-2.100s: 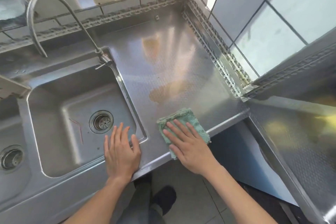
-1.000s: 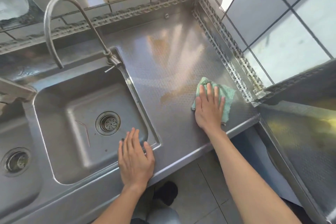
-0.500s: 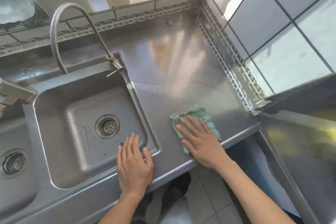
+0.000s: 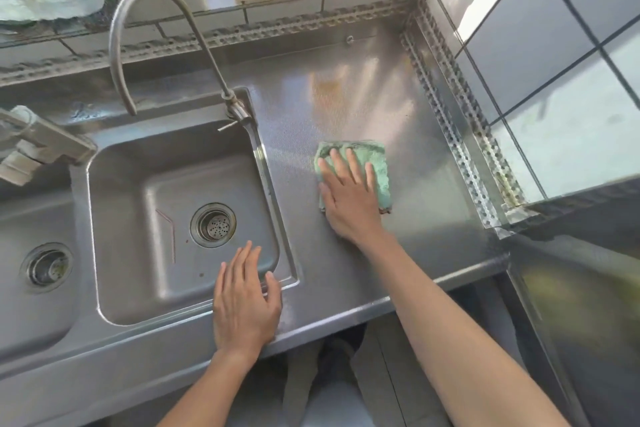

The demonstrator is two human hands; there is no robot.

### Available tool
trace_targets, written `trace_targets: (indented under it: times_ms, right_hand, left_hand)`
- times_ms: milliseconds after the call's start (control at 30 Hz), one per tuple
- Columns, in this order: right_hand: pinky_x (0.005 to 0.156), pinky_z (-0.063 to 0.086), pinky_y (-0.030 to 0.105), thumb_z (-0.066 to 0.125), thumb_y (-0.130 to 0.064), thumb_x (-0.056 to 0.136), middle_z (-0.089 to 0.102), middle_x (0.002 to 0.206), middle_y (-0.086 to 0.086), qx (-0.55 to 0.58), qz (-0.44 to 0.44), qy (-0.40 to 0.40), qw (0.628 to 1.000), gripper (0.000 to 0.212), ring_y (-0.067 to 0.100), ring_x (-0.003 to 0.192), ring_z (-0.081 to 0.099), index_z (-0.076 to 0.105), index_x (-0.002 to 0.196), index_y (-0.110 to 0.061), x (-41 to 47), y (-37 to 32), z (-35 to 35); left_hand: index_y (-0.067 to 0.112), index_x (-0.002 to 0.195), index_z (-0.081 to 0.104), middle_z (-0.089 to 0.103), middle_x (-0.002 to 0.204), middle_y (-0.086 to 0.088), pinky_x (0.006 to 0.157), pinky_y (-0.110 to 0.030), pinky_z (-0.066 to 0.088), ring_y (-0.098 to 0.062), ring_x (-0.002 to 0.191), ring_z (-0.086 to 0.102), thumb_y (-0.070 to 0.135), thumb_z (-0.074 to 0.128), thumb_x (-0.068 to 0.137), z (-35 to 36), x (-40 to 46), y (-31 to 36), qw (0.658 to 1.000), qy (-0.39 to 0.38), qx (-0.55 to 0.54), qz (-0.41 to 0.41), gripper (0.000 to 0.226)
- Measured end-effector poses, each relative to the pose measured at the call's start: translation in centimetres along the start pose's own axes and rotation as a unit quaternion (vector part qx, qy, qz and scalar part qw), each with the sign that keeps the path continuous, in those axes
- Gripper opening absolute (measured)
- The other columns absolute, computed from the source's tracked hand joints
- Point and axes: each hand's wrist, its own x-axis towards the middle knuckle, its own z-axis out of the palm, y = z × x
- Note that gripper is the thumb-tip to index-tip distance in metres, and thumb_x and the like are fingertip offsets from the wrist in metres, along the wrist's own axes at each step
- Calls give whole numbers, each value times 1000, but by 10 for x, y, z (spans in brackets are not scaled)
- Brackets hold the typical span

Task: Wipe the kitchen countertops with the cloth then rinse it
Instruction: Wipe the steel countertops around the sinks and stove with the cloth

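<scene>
Low in the frame, your left hand [image 4: 246, 302] stays flat on the sink [image 4: 104, 288] rim, fingers relaxed, gripping nothing. Half a second ago the cloth [image 4: 367, 166] was near the front edge; now it is mid-frame, farther up the counter [image 4: 398, 97], so wiping continues and rinsing waits. Your right hand [image 4: 349, 198] presses it flat, fingers straight and spread.

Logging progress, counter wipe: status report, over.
Right hand flat on green cloth, mid-countertop. Left hand flat on sink front edge. Cloth's path unobstructed.
</scene>
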Motion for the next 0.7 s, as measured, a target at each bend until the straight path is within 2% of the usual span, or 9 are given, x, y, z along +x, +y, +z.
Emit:
trace_targets:
  times_ms: [133, 267, 333, 400, 500, 633, 700]
  right_hand:
    - [127, -4, 50, 20, -42, 109, 7, 172, -6, -40, -155, -48, 986, 55, 19, 158, -8, 19, 162, -30, -67, -19, 24]
    - [128, -1, 46, 19, -45, 110, 4, 171, -10, -73, -247, -83, 963, 55, 14, 158, -7, 15, 163, -32, -98, 37, 14]
    - [128, 6, 46, 18, -46, 109, 7, 170, -10, -80, -224, -71, 969, 55, 14, 158, -3, 17, 162, -31, -96, 74, 1]
    - [127, 11, 48, 19, -47, 108, 12, 170, -8, -79, -163, -55, 982, 57, 15, 158, 1, 21, 162, -30, -89, 108, -15]
    - [128, 2, 47, 15, -49, 106, 12, 171, -7, -43, -48, -23, 998, 59, 12, 158, -4, 22, 162, -30, -63, 136, -30]
    - [127, -6, 50, 21, -37, 108, 5, 172, -4, 5, 99, 29, 995, 55, 19, 158, -7, 18, 162, -28, -16, 94, -24]
    - [126, -6, 52, 24, -35, 108, 6, 172, -3, 11, 84, 33, 996, 54, 22, 158, -6, 19, 162, -28, -3, 53, -15]
  left_hand:
    - [9, 146, 54, 53, 157, -9, 127, -49, 28, -27, 145, 50, 35, 41, 96, -1, -1, 1, 1000, 10, -1, 2, 58]
    - [8, 147, 53, 50, 159, -9, 128, -47, 26, -25, 147, 48, 41, 35, 98, -2, -2, 2, 1000, 9, -7, -2, 62]
    - [8, 147, 52, 48, 160, -8, 129, -47, 25, -25, 148, 46, 43, 35, 98, -4, -3, 3, 1000, 7, -19, -7, 63]
    - [8, 147, 51, 46, 162, -7, 129, -46, 24, -24, 148, 46, 44, 36, 98, -5, -4, 3, 999, 10, -36, -11, 62]
    - [9, 148, 50, 44, 163, -5, 127, -48, 29, -23, 149, 44, 43, 39, 100, -7, -5, 4, 999, 9, -51, -17, 60]
    - [8, 145, 53, 48, 160, -7, 121, -52, 38, -26, 145, 48, 33, 45, 103, -7, -5, 8, 997, 20, -63, -37, 49]
    - [7, 145, 53, 48, 160, -7, 120, -50, 38, -28, 145, 48, 25, 49, 106, -6, -2, 9, 996, 24, -71, -49, 43]
